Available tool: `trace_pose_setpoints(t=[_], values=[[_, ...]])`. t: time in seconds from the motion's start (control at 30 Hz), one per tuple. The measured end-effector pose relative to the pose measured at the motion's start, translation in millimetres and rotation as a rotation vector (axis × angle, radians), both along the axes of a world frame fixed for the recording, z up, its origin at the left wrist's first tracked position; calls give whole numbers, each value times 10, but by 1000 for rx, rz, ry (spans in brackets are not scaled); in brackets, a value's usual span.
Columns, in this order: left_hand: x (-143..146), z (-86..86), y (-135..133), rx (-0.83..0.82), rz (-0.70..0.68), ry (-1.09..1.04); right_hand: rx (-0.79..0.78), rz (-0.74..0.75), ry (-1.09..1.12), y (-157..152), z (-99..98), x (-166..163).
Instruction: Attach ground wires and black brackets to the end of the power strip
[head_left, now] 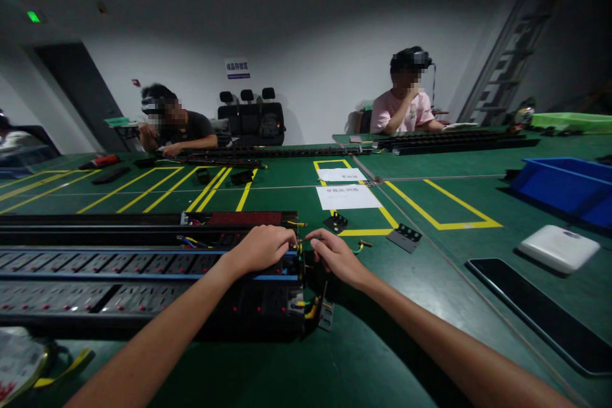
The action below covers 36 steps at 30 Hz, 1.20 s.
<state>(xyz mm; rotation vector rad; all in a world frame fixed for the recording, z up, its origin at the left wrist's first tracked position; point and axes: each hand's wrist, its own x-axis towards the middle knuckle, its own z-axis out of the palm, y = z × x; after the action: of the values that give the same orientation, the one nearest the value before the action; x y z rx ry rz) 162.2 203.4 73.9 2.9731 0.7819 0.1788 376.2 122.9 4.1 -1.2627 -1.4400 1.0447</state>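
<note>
At left hand [261, 248] and right hand [335, 256], long black power strip [143, 264], open-ended.

The left forearm [157, 338] and the right forearm [430, 338] reached forward, bare, and drew together toward the hands. The left hand [265, 247] lay palm down, knuckles up, its fingers curled under with tips hidden, turned toward the right hand [336, 256]. The right hand sat just beside it, palm down, wrist slightly bent, thumb and forefinger pressed into a pinch nearest the left fingertips.
</note>
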Motion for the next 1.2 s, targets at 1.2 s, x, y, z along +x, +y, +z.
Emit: trace_pose_setpoints(t=[1.2], values=[[1,19,-9,4,8,12,41,3,-29,-7,-14,-7]])
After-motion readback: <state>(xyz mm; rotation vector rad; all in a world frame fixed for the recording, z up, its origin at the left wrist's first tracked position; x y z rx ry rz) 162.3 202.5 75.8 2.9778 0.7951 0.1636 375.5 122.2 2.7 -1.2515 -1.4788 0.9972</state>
